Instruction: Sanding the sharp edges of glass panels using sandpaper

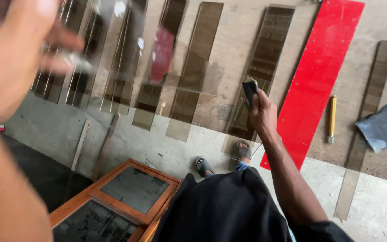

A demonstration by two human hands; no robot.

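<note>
Sanding looks underway: right hand (262, 113) pinches a dark folded abrasive pad (250, 88) against a tinted glass strip (261, 67) at the table's near edge; left hand (5, 54) blurred (grip unclear).

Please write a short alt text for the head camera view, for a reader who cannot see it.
Seen from above, a person's right hand presses a dark folded piece of sandpaper against the edge of a tinted glass strip on a worktable, while the blurred left hand is raised close to the camera. A red strip and more glass strips lie nearby.
</note>
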